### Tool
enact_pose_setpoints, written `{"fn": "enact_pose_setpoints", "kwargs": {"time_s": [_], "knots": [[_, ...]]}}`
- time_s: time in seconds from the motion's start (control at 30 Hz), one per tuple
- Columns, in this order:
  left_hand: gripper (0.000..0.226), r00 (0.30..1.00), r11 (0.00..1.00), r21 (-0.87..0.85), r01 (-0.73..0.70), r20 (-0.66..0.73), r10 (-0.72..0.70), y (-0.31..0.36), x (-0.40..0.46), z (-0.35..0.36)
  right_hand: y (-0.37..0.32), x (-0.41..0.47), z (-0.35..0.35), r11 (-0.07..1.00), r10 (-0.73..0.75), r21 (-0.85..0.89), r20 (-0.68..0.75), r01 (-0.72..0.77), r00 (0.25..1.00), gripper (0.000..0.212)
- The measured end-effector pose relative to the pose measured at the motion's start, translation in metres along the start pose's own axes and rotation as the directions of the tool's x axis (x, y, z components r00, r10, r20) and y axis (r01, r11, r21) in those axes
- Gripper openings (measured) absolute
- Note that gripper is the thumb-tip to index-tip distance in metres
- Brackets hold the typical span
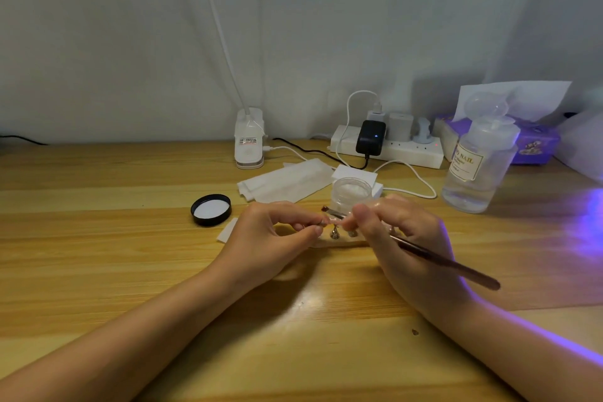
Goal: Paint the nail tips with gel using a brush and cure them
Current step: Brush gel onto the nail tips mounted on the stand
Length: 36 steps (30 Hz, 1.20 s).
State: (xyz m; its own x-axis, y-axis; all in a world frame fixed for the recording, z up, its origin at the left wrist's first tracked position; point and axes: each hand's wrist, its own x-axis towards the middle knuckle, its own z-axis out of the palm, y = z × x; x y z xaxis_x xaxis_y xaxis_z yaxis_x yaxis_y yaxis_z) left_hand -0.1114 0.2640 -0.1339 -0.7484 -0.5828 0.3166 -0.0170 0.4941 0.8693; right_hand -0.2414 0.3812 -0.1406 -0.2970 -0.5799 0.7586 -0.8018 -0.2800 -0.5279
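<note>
On the wooden tabletop (pixel 98 238), one black jar lid (pixel 211 209) lies upturned at left. The left hand (pixel 274 238) pinches one small pink nail tip (pixel 330 222) between thumb and forefinger. One brush (pixel 424 253) crosses the right hand (pixel 401 238), whose fingers (pixel 360 217) curl around it (bristle end beside the tip). One open clear jar (pixel 352 193) stands just behind; one liquid bottle (pixel 478 170) further right.

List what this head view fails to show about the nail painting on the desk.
- Nail tip: pinched between both hands' fingers; too small and blurred to judge its gel coat.
- Stand: mostly hidden behind the left hand and right hand.
- Purple light source: cut off by the right edge; only its glow shows.
- Bottle label: small print blurred.
</note>
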Motion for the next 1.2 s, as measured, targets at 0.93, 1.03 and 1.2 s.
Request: {"fn": "enact_pose_setpoints", "kwargs": {"time_s": [0.93, 1.03, 1.2], "knots": [[0.018, 0.999, 0.998, -0.058, 0.039, -0.019, -0.04, 0.0025, 0.0, 0.001, -0.0022, -0.0009, -0.0011, 0.999, 0.045, -0.003, 0.034, -0.045, 0.998, 0.032], [0.019, 0.999, 0.997, -0.069, 0.037, -0.029, -0.039, 0.0026, 0.0, 0.0012, -0.0011, -0.0035, -0.0038, 0.996, 0.054, 0.069, 0.009, -0.055, 0.998, 0.038], [0.018, 0.999, 0.998, -0.053, 0.026, -0.028, -0.027, 0.0022, -0.0005, 0.0011, -0.0015, -0.0015, -0.0019, 0.998, 0.043, 0.033, 0.031, -0.044, 0.999, 0.033]]}}
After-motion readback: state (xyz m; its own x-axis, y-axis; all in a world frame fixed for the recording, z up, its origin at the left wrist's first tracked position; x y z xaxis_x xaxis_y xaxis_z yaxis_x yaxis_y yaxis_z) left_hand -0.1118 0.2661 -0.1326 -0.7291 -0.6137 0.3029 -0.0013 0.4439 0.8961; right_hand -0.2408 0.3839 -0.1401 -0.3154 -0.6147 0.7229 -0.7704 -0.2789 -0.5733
